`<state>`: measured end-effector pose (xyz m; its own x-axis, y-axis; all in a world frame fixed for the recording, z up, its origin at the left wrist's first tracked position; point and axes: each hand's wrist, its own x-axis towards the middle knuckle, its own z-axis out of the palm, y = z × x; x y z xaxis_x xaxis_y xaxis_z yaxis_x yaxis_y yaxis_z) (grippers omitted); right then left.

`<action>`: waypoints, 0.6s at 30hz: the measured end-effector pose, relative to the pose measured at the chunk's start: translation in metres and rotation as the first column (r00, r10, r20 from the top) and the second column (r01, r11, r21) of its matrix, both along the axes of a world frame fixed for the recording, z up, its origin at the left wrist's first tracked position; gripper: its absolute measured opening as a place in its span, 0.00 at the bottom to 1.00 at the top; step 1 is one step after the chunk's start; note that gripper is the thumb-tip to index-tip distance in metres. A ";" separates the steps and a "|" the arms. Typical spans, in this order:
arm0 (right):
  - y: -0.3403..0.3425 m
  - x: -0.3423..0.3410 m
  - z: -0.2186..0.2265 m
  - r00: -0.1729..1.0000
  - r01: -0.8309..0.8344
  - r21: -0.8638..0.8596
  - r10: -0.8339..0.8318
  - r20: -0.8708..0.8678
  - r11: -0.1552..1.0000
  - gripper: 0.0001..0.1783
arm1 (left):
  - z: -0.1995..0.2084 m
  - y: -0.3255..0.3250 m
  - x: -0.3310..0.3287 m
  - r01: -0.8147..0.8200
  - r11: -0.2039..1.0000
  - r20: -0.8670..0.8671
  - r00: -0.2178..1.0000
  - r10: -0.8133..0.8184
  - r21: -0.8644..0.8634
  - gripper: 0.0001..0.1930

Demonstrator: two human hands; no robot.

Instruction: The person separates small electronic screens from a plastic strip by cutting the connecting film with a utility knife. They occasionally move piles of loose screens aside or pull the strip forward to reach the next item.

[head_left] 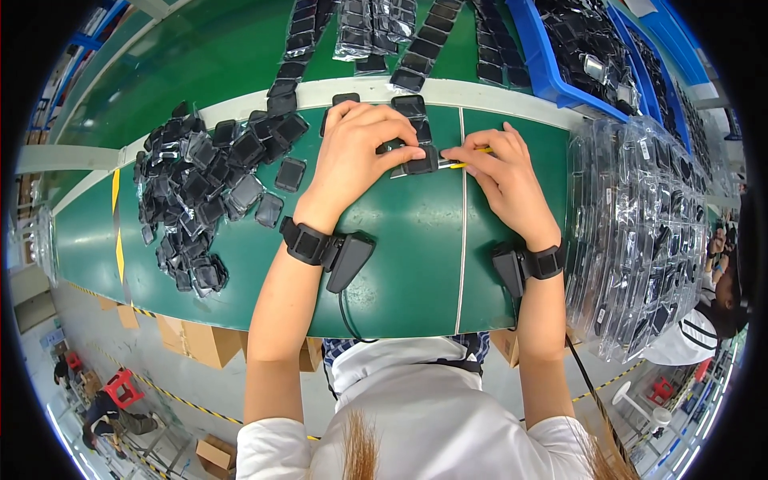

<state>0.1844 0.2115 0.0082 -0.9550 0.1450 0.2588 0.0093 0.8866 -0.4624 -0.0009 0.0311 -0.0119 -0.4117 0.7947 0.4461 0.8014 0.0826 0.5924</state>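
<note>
My left hand (360, 148) pinches a dark, rounded-square part (421, 160) at the lower end of a short strip, thumb on its left edge. The other dark parts of that strip (409, 106) run away from me above it, partly behind my fingers. From the right, my right hand (498, 162) holds a slim yellow-handled knife (458, 166) whose silvery end lies against the same part. A little silver also shows past the part's lower left corner. Most of the handle is hidden by my right fingers.
A heap of dark film-wrapped parts (196, 172) covers the left of the green table (392, 272). Clear plastic trays (632, 240) are stacked at the right. Blue bins (552, 76) of parts stand back right, beside strips (424, 48). Cables hang from both wrist straps.
</note>
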 end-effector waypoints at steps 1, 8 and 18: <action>0.001 -0.002 -0.002 1.000 -0.002 -0.001 0.002 0.005 1.000 0.20 | 0.001 0.001 0.000 0.003 1.000 -0.001 1.000 -0.003 -0.014 0.09; 0.006 -0.011 -0.008 0.997 -0.046 -0.022 0.045 -0.062 0.999 0.18 | 0.004 0.002 -0.001 0.005 1.000 -0.020 1.000 -0.005 -0.023 0.09; 0.024 0.010 0.005 0.998 0.050 -0.088 -0.052 -0.032 0.995 0.18 | 0.004 -0.010 -0.013 -0.170 0.976 -0.028 0.984 0.176 0.136 0.07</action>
<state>0.1944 0.2355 0.0130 -0.9366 0.2166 0.2754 0.0364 0.8419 -0.5384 -0.0140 0.0208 -0.0083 -0.5175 0.6454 0.5618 0.8050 0.1447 0.5753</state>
